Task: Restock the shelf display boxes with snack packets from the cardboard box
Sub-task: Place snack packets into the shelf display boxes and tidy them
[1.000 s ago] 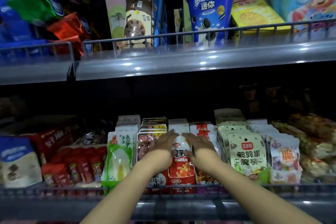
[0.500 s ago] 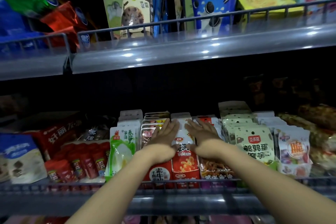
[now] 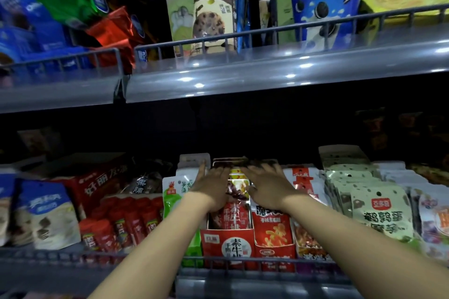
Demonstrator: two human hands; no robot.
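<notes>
A red display box [image 3: 227,245] stands at the front of the lower shelf, filled with upright red and brown snack packets [image 3: 237,189]. My left hand [image 3: 212,182] lies flat with straight fingers on the left side of that row of packets. My right hand [image 3: 266,184] rests flat on the right side, fingers spread and blurred, reaching toward the back of the row. Just to the right, a second red box [image 3: 274,253] holds red packets with orange snacks [image 3: 271,226]. The cardboard box is not in view.
A green box of white-green packets [image 3: 173,192] stands left of my hands, and pale green egg packets [image 3: 381,211] right. Red packets [image 3: 121,223] and blue bags [image 3: 46,213] fill the left. A wire rail [image 3: 243,264] fronts the shelf. The upper shelf [image 3: 243,73] hangs overhead.
Both hands have slid deeper along the packet row, from the row right of it onto the red-brown row, and the camera has tilted down.
</notes>
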